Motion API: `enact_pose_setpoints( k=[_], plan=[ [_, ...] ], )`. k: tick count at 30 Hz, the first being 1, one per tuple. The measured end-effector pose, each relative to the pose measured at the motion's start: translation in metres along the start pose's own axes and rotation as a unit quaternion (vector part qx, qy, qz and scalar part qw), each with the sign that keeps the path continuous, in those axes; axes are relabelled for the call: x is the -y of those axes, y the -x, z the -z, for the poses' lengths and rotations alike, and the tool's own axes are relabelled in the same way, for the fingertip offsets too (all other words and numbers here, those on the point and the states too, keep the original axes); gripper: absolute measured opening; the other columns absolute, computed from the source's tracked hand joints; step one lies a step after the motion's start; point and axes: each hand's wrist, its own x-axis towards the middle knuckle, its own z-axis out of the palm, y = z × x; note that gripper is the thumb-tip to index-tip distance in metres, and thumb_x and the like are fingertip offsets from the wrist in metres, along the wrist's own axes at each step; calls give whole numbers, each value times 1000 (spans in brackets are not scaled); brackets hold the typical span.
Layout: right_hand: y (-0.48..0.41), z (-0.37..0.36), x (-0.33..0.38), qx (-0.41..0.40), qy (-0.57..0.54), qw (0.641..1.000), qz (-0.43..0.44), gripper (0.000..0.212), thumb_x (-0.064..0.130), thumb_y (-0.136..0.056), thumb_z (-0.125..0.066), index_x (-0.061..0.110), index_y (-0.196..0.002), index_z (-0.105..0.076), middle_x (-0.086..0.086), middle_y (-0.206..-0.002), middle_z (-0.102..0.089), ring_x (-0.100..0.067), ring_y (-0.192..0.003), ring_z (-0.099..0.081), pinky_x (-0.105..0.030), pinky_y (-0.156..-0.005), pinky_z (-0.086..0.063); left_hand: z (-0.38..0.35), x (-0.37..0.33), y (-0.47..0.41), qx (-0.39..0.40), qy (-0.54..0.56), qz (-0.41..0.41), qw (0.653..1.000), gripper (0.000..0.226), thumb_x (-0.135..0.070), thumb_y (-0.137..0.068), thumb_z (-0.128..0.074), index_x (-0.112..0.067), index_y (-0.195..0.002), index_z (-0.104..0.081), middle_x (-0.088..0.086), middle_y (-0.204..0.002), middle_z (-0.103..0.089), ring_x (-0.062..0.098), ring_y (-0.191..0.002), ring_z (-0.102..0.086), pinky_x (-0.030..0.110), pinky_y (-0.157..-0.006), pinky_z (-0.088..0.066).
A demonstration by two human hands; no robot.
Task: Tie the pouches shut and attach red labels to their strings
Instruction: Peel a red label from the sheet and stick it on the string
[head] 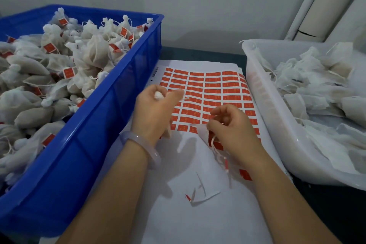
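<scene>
Left hand [154,109] fingers curl round a gauzy pouch [159,94], pinching its string [185,98]. Right hand [229,125] fingers curl, pinching cords [216,150] over the glossy label sheet [208,89]. At 9 o'clock a blue crate [118,93] holds tied pouches [95,51] with red labels; at 3, a white tub [263,101] holds flat pouches [316,93].

Two bins [111,117] [265,105] (one blue), perhaps one label sheet [206,89]

Mostly hidden inside left hand [153,111]: pouch [159,95].
</scene>
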Motion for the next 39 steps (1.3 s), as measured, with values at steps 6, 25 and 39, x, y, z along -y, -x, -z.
enact_pose_setpoints(
  k=[6, 25, 39],
  plan=[
    [-6, 3, -4, -4, -44, 998, -51, 16, 24, -89, -61, 33, -88, -48, 23, -89, -56, 1, -79, -58, -7, -54, -43, 0, 14, 0, 112, -129, 12, 985, 14, -25, -78, -74, -29, -77, -61, -29, -57, -60, -23, -54, -53, 4, -35, -35],
    [-6, -2, -4, 25, -91, 995, -37, 19, 14, -95, -50, 32, -91, -44, 11, -93, -58, -8, -58, -69, -13, -47, -49, 10, 11, 9, 263, -316, -41, 911, 21, -21, -76, -76, -35, -79, -60, -29, -92, -42, 4, -91, -45, 6, -54, -34],
    [-6, -2, -6, -4, -44, 998, -36, 18, 18, -92, -57, 33, -88, -47, 19, -89, -57, -5, -74, -64, -11, -55, -52, 13, 2, 16, 283, -285, -90, 911, 11, -24, -81, -70, -32, -73, -67, -29, -91, -57, 1, -92, -54, 11, -77, -42]
  ],
)
